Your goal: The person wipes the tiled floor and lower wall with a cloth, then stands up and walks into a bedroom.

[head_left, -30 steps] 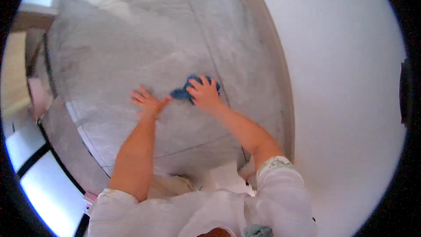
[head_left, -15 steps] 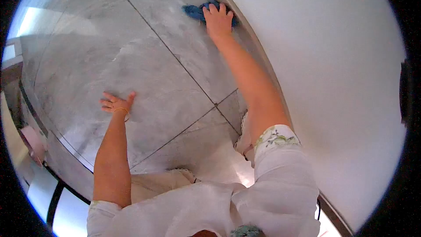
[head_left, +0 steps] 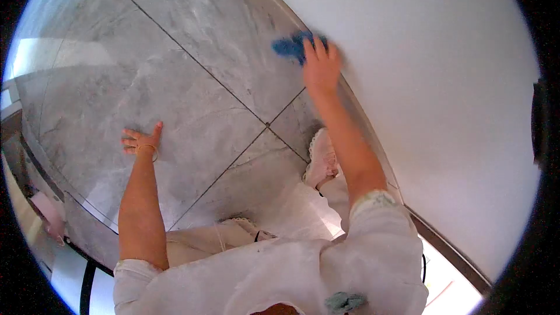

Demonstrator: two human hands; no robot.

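A bunched blue cloth [head_left: 289, 46] lies against the grey tiled floor [head_left: 192, 93], close to the foot of the white wall. My right hand [head_left: 321, 69] presses on the cloth from above, its fingers over the right end; both are a little blurred. Farther left, my left hand [head_left: 140, 140] rests flat on the floor with spread fingers, holding nothing, a thin band around the wrist.
The white wall [head_left: 431, 93] and its baseboard [head_left: 356, 102] run along the right. A pink shoe [head_left: 322, 160] is on the floor below my right hand. A pink object [head_left: 48, 214] and a black-framed panel [head_left: 87, 283] are at the lower left.
My right hand has moved with the blue cloth from mid-floor out to the baseboard, then back along it toward me. The view has shifted; my left hand stays on the floor.
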